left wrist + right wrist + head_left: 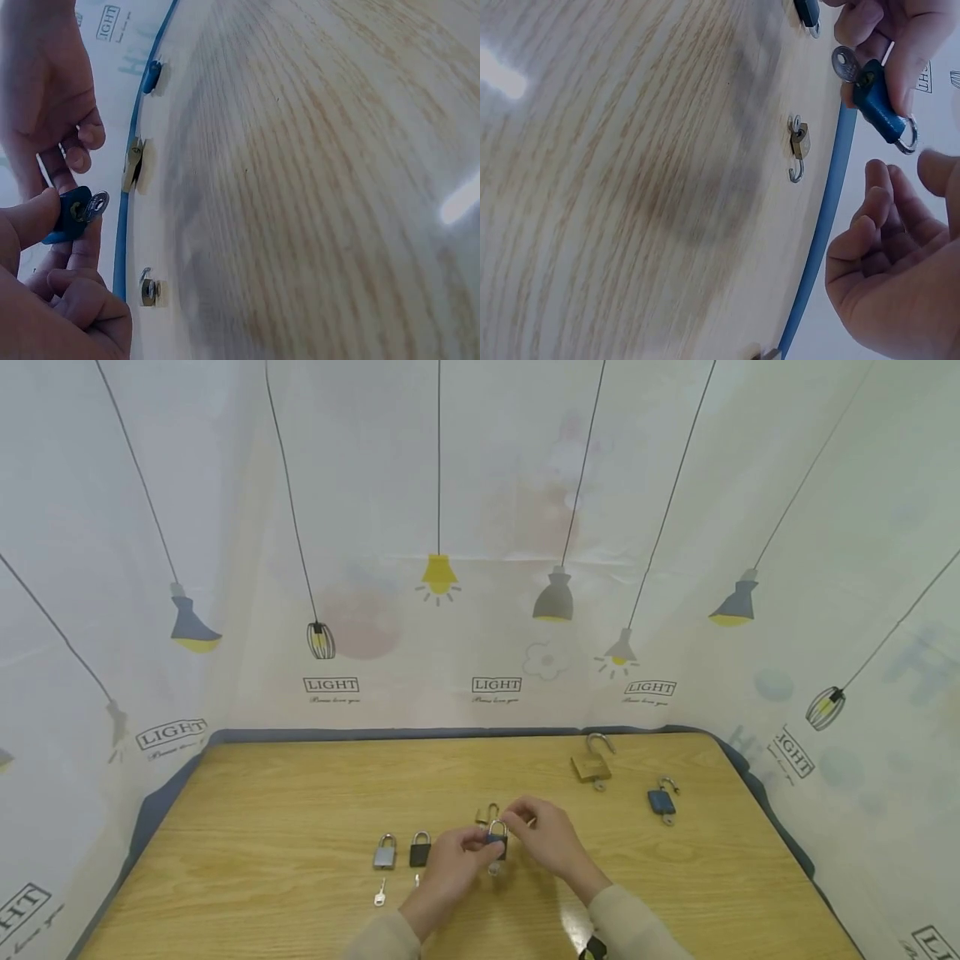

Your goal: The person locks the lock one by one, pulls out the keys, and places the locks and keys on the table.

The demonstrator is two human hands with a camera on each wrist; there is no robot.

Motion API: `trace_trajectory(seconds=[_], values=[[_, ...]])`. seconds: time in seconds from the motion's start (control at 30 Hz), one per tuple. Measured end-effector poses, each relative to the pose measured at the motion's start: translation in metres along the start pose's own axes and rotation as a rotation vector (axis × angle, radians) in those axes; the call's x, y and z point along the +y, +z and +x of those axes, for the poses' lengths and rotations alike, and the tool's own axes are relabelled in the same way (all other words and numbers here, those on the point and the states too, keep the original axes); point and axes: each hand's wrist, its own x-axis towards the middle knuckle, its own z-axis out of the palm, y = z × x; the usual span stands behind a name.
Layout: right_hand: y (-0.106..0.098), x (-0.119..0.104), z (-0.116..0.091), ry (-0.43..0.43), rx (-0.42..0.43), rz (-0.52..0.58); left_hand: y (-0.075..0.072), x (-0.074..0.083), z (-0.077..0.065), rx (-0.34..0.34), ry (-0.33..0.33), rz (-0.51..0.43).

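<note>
Specimen: blue padlock (880, 105), raised clear of the counter (300, 793) between the two hands. Its key (847, 69) sits in the end opposite the shackle (914, 133), bow projecting.

Left grip (453, 864): grasping the padlock body, pinched between thumb and fingers. Right grip (551, 839): released, fingers loosely bent beside the shackle; the right wrist view shows a slight gap between thumb and metal. Whether the shackle is latched: cannot tell.

Handling (estimate): small but dense, likely heavy for its size though easy for one hand. Body rigid, no give expected. Blue finish looks smooth and glossy, so a light pinch may let it slide or turn. Shackle hard, thin, polished; probably slippery to fingertips. Nothing fragile, but the key is the weakest part and could bend if levered sideways.

Where to hold: mid-body, thumb opposed to fingers, as the left grip has it, leaving shackle and key both free. Shackle best taken at the crown of its curve, between thumb and forefinger. Key by the flat of its bow only.

Nearby: small brass padlock (800, 142) on the counter just beyond the hands, shackle open; silver padlock (385, 857) and black padlock (420, 855) to the left
</note>
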Motion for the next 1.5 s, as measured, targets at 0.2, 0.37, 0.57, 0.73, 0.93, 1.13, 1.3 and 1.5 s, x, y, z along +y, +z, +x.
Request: trace_trajectory(seconds=[0.2,0.37,0.57,0.73,0.93,1.13,1.3,1.5], values=[[0.000,0.000,-0.009,0.057,0.058,0.061,-0.008,0.003,0.003,0.044,0.039,0.086],[0.007,0.003,-0.021,0.124,0.060,0.090,-0.014,0.004,0.005,0.067,0.019,0.096],[0.027,0.006,-0.033,0.149,0.014,0.149,-0.019,0.005,0.006,0.091,-0.010,0.070],[0.041,0.003,-0.038,0.170,0.007,0.229,-0.020,0.004,0.007,0.100,-0.023,0.056],[0.049,-0.001,-0.040,0.171,0.054,0.304,-0.020,0.003,0.008,0.101,-0.027,0.038],[0.052,-0.002,-0.039,0.196,0.101,0.340,-0.020,0.004,0.008,0.098,-0.034,0.044],[0.055,-0.003,-0.040,0.249,0.112,0.388,-0.020,0.004,0.006,0.078,-0.043,0.037],[0.057,-0.004,-0.040,0.302,0.113,0.447,-0.019,0.003,0.005,0.078,-0.045,0.043]])
